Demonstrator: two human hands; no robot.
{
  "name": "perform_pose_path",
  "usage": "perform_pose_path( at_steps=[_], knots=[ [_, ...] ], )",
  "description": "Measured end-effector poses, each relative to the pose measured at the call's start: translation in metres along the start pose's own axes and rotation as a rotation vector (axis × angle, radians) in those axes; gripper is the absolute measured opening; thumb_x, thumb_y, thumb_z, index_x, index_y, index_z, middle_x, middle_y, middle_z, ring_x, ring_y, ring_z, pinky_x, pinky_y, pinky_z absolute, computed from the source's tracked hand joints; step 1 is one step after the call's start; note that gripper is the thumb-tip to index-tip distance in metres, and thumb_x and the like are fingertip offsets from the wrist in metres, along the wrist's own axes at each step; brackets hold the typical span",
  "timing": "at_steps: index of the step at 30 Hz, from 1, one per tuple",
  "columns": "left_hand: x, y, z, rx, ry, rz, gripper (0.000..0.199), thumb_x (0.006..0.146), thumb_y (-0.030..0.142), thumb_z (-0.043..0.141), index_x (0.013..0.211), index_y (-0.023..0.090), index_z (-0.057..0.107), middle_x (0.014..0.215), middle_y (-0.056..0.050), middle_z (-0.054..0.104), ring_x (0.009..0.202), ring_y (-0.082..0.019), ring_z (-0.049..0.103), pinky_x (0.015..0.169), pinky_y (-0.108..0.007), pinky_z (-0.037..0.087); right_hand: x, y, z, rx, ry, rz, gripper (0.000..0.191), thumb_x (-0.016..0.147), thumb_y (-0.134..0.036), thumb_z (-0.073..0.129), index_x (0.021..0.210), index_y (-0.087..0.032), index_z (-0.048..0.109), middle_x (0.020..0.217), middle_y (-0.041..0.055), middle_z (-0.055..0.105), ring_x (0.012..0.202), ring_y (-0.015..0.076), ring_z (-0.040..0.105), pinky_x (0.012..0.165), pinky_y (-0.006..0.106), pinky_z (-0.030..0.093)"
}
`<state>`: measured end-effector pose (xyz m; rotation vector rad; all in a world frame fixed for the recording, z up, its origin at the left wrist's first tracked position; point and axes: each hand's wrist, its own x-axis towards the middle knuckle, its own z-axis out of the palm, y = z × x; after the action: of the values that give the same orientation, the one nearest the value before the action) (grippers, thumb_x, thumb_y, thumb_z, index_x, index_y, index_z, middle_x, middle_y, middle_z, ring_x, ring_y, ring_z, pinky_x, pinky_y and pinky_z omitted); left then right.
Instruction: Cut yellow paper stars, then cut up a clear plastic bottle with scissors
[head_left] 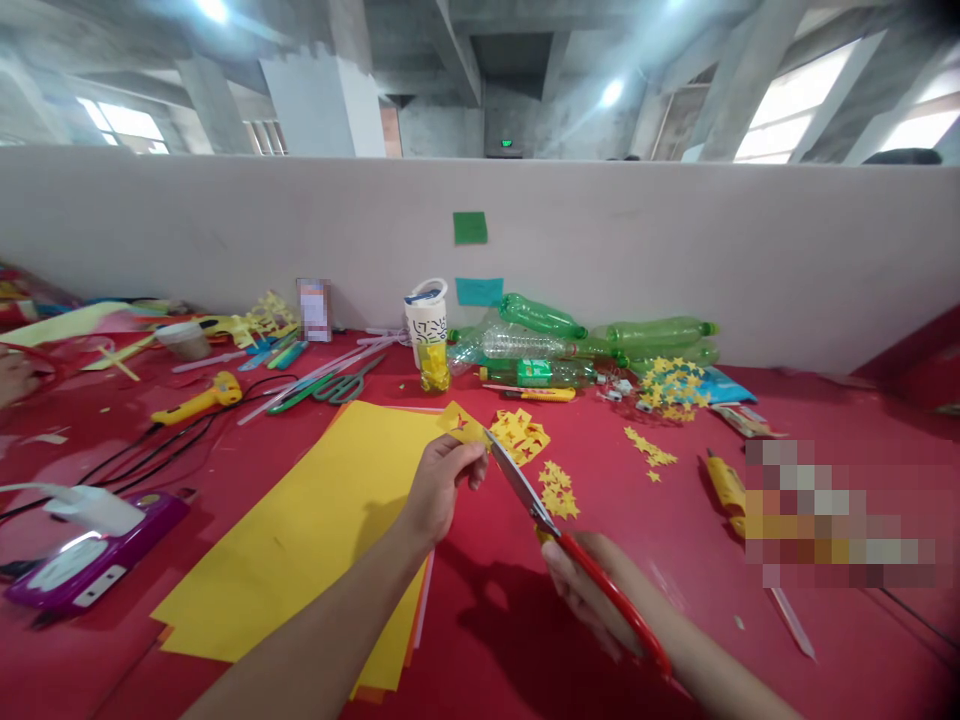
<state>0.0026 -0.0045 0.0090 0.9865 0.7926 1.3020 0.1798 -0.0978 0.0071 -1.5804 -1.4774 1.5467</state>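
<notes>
Between the thumb and fingers of my left hand (444, 487) is a small piece of yellow paper (459, 420) with a star-shaped hole in it. My right hand (592, 585) grips a pair of red-handled scissors (547, 525), whose blade tips reach the right edge of that piece. Yellow paper stars (557, 490) lie in a small heap beside the blades. Just behind them sit yellow paper scraps (519, 436) with star cut-outs. A stack of large yellow sheets (300, 530), with orange and pink edges showing below, lies under and left of my left forearm.
Green plastic bottles (544, 316), a white patterned cup (426, 322) and a yellow cutter (547, 395) stand or lie along the partition. More stars (675, 388) are at right. Leftward are green scissors (330, 388), a yellow glue gun (196, 399) and a purple power strip (97, 550).
</notes>
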Motion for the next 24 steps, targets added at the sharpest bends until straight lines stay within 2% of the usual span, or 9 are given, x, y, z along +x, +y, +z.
perform_pose_path(
  at_steps=[9,17,24],
  knots=[
    [0.0037,0.0003,-0.0028,-0.017,-0.026,0.028,0.016,0.075,0.023,0.062,0.061,0.015,0.057,0.054,0.002,0.055,0.049,-0.007,0.047,0.048,-0.021,0.034,-0.0005,-0.0024,-0.0009,-0.025,0.033,-0.001,0.056,0.077,-0.075,0.048,0.062,-0.021,0.040,0.041,-0.0101,0.036,0.026,0.0041,0.032,0.026,0.015,0.023],
    [0.0056,-0.0001,-0.0043,-0.010,0.032,0.059,0.017,0.075,0.025,0.063,0.063,0.016,0.055,0.056,0.003,0.054,0.052,-0.008,0.045,0.050,-0.021,0.035,-0.0008,-0.0041,-0.0011,0.009,-0.007,0.015,0.051,0.080,-0.067,0.054,0.062,-0.021,0.038,0.041,-0.0110,0.033,0.028,0.0036,0.034,0.029,0.015,0.025],
    [0.0011,0.0011,-0.0016,0.001,-0.078,0.034,0.011,0.078,0.025,0.061,0.072,0.015,0.059,0.060,0.003,0.054,0.054,-0.007,0.045,0.053,-0.020,0.036,-0.0012,-0.0049,0.0001,0.003,0.062,0.013,0.051,0.078,-0.066,0.056,0.061,-0.021,0.038,0.043,-0.0102,0.035,0.029,0.0037,0.035,0.030,0.015,0.025]
  ],
)
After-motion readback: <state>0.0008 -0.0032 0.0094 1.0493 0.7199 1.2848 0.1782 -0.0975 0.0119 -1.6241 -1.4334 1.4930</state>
